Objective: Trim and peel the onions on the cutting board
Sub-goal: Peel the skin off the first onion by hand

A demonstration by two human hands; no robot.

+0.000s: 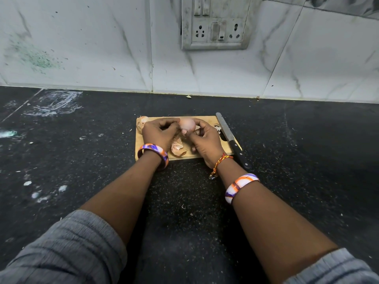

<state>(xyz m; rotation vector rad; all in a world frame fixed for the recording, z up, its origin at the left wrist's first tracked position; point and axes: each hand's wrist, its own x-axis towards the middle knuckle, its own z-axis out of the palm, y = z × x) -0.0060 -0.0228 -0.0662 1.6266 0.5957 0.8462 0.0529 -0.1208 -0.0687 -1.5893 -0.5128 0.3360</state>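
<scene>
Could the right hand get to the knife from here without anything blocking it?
Probably yes. The knife lies untouched along the cutting board's right edge, just beside the right hand, nothing between. That hand would first have to let go of the onion.

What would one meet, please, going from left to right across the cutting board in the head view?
Unpeeled onion → left hand → peeled onion held between both hands → right hand → knife along the cutting board's right edge.

We see a pale pink onion [187, 125] over the tan wooden cutting board [141, 144], black-handled knife [232, 139] at three o'clock, orange, purple and white swirled bangles [153, 153], grey sleeves [67, 251], speckled black counter [82, 160], white marble-veined tiles [92, 42].
</scene>
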